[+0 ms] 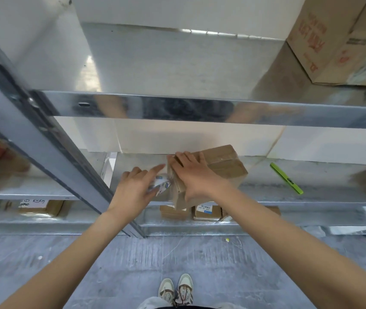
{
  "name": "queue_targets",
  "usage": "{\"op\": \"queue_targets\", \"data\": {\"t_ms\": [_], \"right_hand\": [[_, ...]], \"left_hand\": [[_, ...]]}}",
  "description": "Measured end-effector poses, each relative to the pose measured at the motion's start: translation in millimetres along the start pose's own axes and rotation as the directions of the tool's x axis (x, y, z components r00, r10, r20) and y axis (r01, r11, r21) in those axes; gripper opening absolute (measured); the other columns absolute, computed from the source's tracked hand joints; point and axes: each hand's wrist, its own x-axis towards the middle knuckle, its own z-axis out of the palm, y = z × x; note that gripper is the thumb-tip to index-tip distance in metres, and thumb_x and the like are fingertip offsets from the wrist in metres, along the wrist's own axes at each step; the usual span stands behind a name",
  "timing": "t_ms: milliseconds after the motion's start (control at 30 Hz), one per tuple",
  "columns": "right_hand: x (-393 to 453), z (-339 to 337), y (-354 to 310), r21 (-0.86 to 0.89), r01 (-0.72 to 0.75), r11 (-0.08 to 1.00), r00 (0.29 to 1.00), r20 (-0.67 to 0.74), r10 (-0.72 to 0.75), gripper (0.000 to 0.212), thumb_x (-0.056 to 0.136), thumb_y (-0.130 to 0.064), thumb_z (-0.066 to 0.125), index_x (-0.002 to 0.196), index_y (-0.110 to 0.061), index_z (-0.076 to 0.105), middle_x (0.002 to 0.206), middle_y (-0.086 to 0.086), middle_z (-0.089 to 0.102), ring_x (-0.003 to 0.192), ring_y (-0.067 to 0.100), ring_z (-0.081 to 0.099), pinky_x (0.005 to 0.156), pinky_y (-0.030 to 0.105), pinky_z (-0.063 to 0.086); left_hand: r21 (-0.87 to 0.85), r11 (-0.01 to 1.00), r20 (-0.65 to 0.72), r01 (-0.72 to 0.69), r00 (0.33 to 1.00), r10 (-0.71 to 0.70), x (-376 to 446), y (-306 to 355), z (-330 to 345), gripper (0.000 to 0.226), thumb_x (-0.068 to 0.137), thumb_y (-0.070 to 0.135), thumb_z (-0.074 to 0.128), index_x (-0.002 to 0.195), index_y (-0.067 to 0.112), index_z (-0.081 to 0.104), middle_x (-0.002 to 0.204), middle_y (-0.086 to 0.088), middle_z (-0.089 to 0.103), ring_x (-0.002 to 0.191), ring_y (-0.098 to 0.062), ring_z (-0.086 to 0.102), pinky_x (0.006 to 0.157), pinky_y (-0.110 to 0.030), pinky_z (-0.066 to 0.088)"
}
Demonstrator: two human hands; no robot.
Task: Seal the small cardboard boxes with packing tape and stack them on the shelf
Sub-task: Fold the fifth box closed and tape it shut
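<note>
Box (220, 168) sits on the middle shelf (266, 188), near its front edge, turned askew, with glossy tape visible across its top. Right hand (192, 175) lies over the box's left top edge, fingers spread and fairly straight, thumb down the near side: it presses and steadies the box and does not grip it. Left hand (133, 186) is just beside the box's left face, index finger extended toward it, the other fingers curled round a tape roll (161, 186) with a printed core; whether tape runs from roll to box cannot be told. Judgement: step in hand is laying or finishing a strip over the left end. To do it well, keep the right palm firm so the box does not slide, pull the tape taut, smooth it down along the seam with the index finger, then cut. A green cutter (286, 178) lies well apart to the right on the same shelf. More small boxes (206, 212) stand on the shelf below.
</note>
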Motion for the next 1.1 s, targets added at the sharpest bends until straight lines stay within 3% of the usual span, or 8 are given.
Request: {"op": "queue_targets", "data": {"t_ms": [100, 200, 267, 300, 467, 600, 800, 1100], "right_hand": [[-10.8, -4.7, 9.1, 0.085, 0.031, 0.996, 0.992, -0.128, -0.02, 0.122, 0.063, -0.044, 0.079, 0.151, -0.018, -0.002, 0.149, 0.004, 0.013, 0.14, 0.026, 0.011, 0.114, 0.057, 0.014], [-29.0, -16.6, 10.5, 0.314, 0.078, 0.946, 0.969, -0.246, 0.002, 0.126, 0.061, -0.048, 0.081, 0.15, -0.026, -0.005, 0.151, -0.006, 0.006, 0.141, 0.019, 0.009, 0.117, 0.041, 0.02], [-38.0, -20.9, 6.1, 0.508, 0.128, 0.852, 0.945, -0.324, 0.052, 0.129, 0.058, -0.044, 0.085, 0.149, -0.037, -0.006, 0.15, -0.013, 0.005, 0.142, 0.014, 0.013, 0.115, 0.036, 0.026], [-40.4, -20.9, 3.8, 0.58, 0.159, 0.799, 0.93, -0.36, 0.075, 0.129, 0.057, -0.043, 0.086, 0.147, -0.044, -0.007, 0.15, -0.014, 0.006, 0.142, 0.012, 0.016, 0.114, 0.037, 0.029], [-39.6, -6.3, 5.9, 0.67, 0.234, 0.704, 0.867, -0.472, 0.161, 0.118, 0.06, -0.039, 0.087, 0.143, -0.054, 0.005, 0.146, -0.009, 0.014, 0.14, 0.005, 0.016, 0.112, 0.019, 0.025], [-41.6, 14.0, 16.2, 0.685, 0.206, 0.699, 0.832, -0.498, 0.244, 0.113, 0.057, -0.048, 0.084, 0.138, -0.063, 0.006, 0.148, -0.002, 0.016, 0.141, 0.003, 0.014, 0.106, 0.003, 0.017], [-56.6, 22.3, 37.1, 0.75, 0.145, 0.646, 0.828, -0.449, 0.335, 0.114, 0.06, -0.044, 0.086, 0.143, -0.057, 0.009, 0.148, -0.014, 0.015, 0.139, 0.0, 0.017, 0.11, 0.018, 0.023], [-62.5, 24.1, 55.3, 0.785, 0.138, 0.604, 0.848, -0.409, 0.337, 0.11, 0.057, -0.049, 0.085, 0.141, -0.059, 0.015, 0.148, -0.022, 0.014, 0.142, 0.006, 0.02, 0.112, 0.045, 0.034]], "left_hand": [[-0.373, 0.867, -0.07, 0.331, 0.922, -0.381, -10.0, 0.0, -5.3, 0.054, 0.081, 0.038, 0.068, 0.128, 0.019, 0.051, 0.091, 0.004, 0.053, 0.095, -0.018, 0.047, 0.079, -0.031, 0.039], [-0.714, 0.585, -0.022, 0.385, 0.823, -0.568, -5.3, 18.9, -22.7, 0.037, 0.083, 0.043, 0.065, 0.113, 0.022, 0.059, 0.109, 0.002, 0.059, 0.106, -0.012, 0.054, 0.084, -0.018, 0.043], [-0.867, 0.309, 0.129, 0.391, 0.775, -0.619, 5.2, 37.9, -40.0, 0.026, 0.089, 0.032, 0.062, 0.112, 0.021, 0.058, 0.109, 0.005, 0.063, 0.099, 0.001, 0.06, 0.074, -0.008, 0.045], [-0.884, 0.267, 0.142, 0.384, 0.764, -0.629, 11.5, 44.7, -47.0, 0.023, 0.091, 0.028, 0.06, 0.112, 0.021, 0.059, 0.106, 0.008, 0.065, 0.093, 0.007, 0.061, 0.071, -0.005, 0.045], [-0.811, 0.425, 0.09, 0.403, 0.802, -0.59, 39.1, 48.9, -55.4, 0.021, 0.094, 0.029, 0.053, 0.107, 0.019, 0.066, 0.1, 0.011, 0.069, 0.095, -0.003, 0.062, 0.078, -0.017, 0.046], [-0.628, 0.669, 0.092, 0.398, 0.891, -0.444, 44.0, 47.1, -50.1, 0.038, 0.089, 0.04, 0.038, 0.109, 0.02, 0.063, 0.107, 0.006, 0.068, 0.103, -0.015, 0.06, 0.089, -0.036, 0.048], [-0.327, 0.917, -0.064, 0.23, 0.962, -0.264, 48.7, 34.6, -63.0, 0.009, 0.094, 0.008, 0.045, 0.1, 0.002, 0.046, 0.087, -0.019, 0.063, 0.075, -0.039, 0.059, 0.059, -0.043, 0.047], [0.235, 0.971, -0.086, 0.045, 0.996, -0.025, 50.9, 21.0, -75.7, 0.046, 0.061, -0.016, 0.072, 0.097, 0.002, 0.05, 0.07, -0.011, 0.053, 0.06, -0.029, 0.05, 0.039, -0.027, 0.033]]}}
